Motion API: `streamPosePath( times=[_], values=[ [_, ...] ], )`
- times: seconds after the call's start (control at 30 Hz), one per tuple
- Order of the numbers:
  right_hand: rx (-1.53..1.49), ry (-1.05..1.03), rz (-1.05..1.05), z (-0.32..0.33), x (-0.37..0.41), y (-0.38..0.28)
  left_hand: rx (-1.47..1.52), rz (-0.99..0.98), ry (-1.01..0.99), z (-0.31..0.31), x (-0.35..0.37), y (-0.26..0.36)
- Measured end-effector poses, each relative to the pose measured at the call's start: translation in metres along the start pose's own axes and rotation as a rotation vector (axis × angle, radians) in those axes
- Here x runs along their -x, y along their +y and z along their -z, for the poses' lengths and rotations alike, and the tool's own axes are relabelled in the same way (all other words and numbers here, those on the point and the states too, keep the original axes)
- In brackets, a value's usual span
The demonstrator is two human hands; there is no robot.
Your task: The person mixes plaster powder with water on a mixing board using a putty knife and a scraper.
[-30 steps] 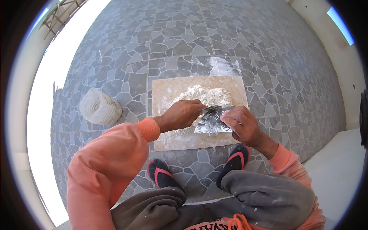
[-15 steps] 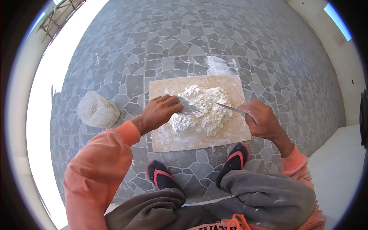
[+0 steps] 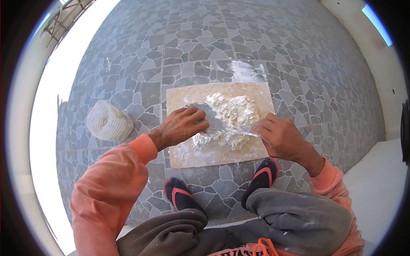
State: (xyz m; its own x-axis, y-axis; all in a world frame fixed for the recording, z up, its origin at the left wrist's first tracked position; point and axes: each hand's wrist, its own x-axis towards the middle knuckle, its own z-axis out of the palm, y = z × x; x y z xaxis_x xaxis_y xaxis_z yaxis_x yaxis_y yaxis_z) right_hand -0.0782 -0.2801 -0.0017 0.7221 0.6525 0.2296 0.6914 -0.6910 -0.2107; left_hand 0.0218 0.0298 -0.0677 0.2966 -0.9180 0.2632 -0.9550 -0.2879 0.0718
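A crumbly white heap of plaster-like mix point(image 3: 235, 110) lies on a beige square board point(image 3: 179, 158) on the floor. My left hand point(image 3: 183, 123) is closed on a wide grey metal scraper point(image 3: 209, 116), its blade against the left side of the heap. My right hand point(image 3: 279, 135) grips a second flat metal scraper point(image 3: 242, 131), which cuts across the heap with its tip close to the first blade. The fingers hide both scrapers' grips. Loose mix lies on the near side of the blades.
A translucent plastic-wrapped roll point(image 3: 109, 121) stands on the stone-patterned floor point(image 3: 141, 102) to the left. White smears point(image 3: 248, 71) mark the floor beyond the board. My feet in flip-flops point(image 3: 181, 194) stand at its near edge, and a pale wall point(image 3: 363, 64) runs along the right.
My right hand has moved left and turned its scraper from edge-on to lying across the heap. The left scraper now shows more of its face, and the heap is split by the blades.
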Motion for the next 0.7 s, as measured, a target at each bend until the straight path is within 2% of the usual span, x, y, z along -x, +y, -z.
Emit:
streamPosePath(
  times=[0.37,0.7],
  values=[
    [0.071,-0.072,0.072,-0.022,-0.003,-0.003,-0.026,-0.110,-0.009,0.005,-0.002,0.010],
    [0.049,-0.076,0.032,-0.088,-0.023,0.036,0.023,-0.180,-0.001,0.009,-0.004,0.030]
  ],
)
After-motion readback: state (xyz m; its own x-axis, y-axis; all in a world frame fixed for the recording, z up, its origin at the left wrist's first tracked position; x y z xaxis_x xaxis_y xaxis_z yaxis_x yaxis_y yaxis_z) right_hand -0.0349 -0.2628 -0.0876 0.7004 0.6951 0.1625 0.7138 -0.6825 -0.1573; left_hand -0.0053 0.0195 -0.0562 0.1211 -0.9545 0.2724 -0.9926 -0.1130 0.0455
